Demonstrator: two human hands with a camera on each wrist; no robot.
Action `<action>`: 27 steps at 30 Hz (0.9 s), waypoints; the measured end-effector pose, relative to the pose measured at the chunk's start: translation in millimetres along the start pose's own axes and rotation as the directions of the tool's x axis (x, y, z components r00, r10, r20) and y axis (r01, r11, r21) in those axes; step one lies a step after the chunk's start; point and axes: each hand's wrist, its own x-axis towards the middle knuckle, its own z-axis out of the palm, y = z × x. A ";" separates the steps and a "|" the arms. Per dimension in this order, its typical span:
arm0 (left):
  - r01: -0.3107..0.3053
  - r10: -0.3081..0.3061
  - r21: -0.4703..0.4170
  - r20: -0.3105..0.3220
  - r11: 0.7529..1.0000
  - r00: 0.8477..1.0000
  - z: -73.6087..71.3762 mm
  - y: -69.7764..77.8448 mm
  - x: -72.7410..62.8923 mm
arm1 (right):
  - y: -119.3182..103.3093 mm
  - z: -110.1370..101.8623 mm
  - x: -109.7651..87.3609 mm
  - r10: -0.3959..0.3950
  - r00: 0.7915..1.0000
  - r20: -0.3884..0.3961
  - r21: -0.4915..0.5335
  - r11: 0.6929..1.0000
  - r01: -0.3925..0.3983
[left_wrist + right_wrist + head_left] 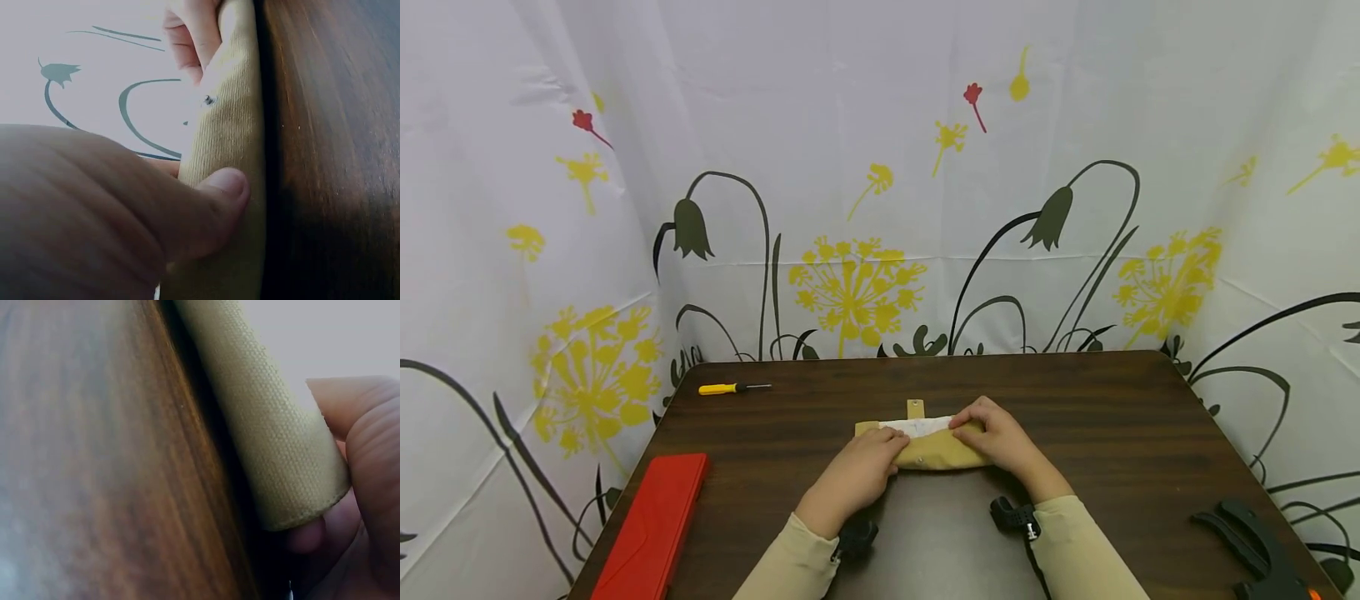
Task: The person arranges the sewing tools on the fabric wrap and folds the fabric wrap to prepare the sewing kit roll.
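1. The tan cloth pouch [936, 452] sits near the middle of the surface [790, 442], between the two hands. Its fastening tab [915, 409] sticks out on the far side, apart from the metal stud [208, 99] on the near face.

2. The left hand [859, 468] pinches the near layer, with the thumb in front and the other fingers mostly behind the cloth. If that thumb slips, the layer could spring back, since the cloth looks thick and rounded along its bottom edge.

3. The right hand [1000, 437] appears to pinch the upper edge near the right end, though the right wrist view crops most of its fingers, so I cannot tell how firm the hold is. An uneven pull between the hands would likely skew the pouch and put tab and stud out of line.

4. A white layer [916, 427] shows along the opening; if loose, it could bunch or crease under the fingers.

5. Only the hands seem to steady the pouch, so a hard push might slide it over the smooth-looking surface.

6. The screwdriver [730, 388], red case [655, 517] and dark clamp-like tool [1272, 542] lie well apart from the pouch, so knocking them seems a small risk.
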 end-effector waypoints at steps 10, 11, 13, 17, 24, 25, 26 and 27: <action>0.201 -0.201 -0.269 0.029 0.942 0.979 7.7 -24.3 4.7 | 2.5 -3.6 -0.3 0.097 0.994 -0.042 0.114 0.989 -0.092; 0.232 -0.236 -0.287 0.019 0.929 0.971 8.1 -28.2 5.4 | 2.8 -4.5 -0.2 0.103 0.994 -0.044 0.131 0.987 -0.097; 0.288 -0.300 -0.319 0.009 0.903 0.954 8.9 -35.3 6.5 | 2.4 -5.8 0.0 0.093 0.994 -0.057 0.129 0.988 -0.085; 0.324 -0.342 -0.311 -0.002 0.894 0.940 11.2 -43.8 5.8 | 1.7 -7.5 -0.4 0.043 0.995 -0.092 0.004 0.999 -0.043; 0.271 -0.304 -0.297 -0.069 0.916 0.950 17.8 -46.5 5.7 | 1.3 -8.1 -2.6 0.041 0.998 -0.048 -0.158 0.986 -0.048; 0.266 -0.300 -0.301 -0.074 0.916 0.951 18.0 -46.6 5.5 | 0.8 -8.0 -2.5 0.040 0.998 -0.038 -0.164 0.985 -0.045; 0.262 -0.297 -0.306 -0.077 0.916 0.952 18.0 -46.7 5.3 | 0.2 -7.8 -2.4 0.039 0.999 -0.030 -0.167 0.985 -0.043; 0.256 -0.294 -0.308 -0.083 0.916 0.952 17.9 -46.9 5.1 | -0.4 -7.7 -2.2 0.036 0.999 -0.023 -0.168 0.985 -0.040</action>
